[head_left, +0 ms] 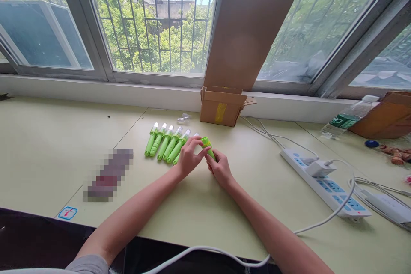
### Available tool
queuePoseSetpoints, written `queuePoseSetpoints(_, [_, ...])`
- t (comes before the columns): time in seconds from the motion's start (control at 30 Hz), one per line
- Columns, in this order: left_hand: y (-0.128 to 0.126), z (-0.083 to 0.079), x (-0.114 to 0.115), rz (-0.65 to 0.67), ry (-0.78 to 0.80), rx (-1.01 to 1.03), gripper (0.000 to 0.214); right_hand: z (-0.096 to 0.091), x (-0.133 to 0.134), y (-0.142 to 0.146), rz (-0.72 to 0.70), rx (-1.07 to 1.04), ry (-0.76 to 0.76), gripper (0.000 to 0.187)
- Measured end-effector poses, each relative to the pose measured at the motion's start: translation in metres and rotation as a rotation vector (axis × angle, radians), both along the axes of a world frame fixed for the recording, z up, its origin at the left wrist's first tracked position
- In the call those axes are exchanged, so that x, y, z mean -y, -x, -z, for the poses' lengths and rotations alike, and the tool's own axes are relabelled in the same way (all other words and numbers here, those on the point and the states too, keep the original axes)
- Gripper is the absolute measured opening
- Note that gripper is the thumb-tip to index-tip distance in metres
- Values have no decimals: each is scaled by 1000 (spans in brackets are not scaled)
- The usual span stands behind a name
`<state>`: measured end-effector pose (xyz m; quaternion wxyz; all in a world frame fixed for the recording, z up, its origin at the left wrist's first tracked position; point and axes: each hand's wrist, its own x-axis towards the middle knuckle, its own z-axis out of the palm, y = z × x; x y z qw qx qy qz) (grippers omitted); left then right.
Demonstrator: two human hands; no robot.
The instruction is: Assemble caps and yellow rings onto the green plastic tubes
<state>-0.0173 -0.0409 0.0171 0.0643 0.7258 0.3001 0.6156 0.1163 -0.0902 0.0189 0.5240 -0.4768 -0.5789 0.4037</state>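
Observation:
My left hand (pixel 189 157) pinches the wide, ringed top of a bright green plastic stick (pixel 206 141) between thumb and fingers. Lower down, my right hand (pixel 222 168) is wrapped round its narrow part. The stick leans, wide end up and to the left, and no clear tip shows on it. Just left of my left hand lies a row of several similar green sticks (pixel 165 142) with clear tips, the nearest partly hidden by that hand. A small clear plastic piece (pixel 183 118) lies behind the row.
A small cardboard box (pixel 221 109) stands at the back by the window. To the right lie a white power strip (pixel 324 184) with plugs and cables, a plastic bottle (pixel 345 117) and a white adapter (pixel 387 205). A blurred dark object (pixel 109 175) lies left.

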Motion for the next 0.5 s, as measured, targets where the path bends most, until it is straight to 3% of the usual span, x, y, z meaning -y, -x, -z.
queuePoseSetpoints(0.33, [-4, -4, 3, 141, 91, 122, 20, -4, -1, -7, -256, -270, 186, 32])
queuePoseSetpoints(0.5, [-4, -3, 3, 99, 117, 149, 19, -2, -3, -6, -195, -118, 122, 31])
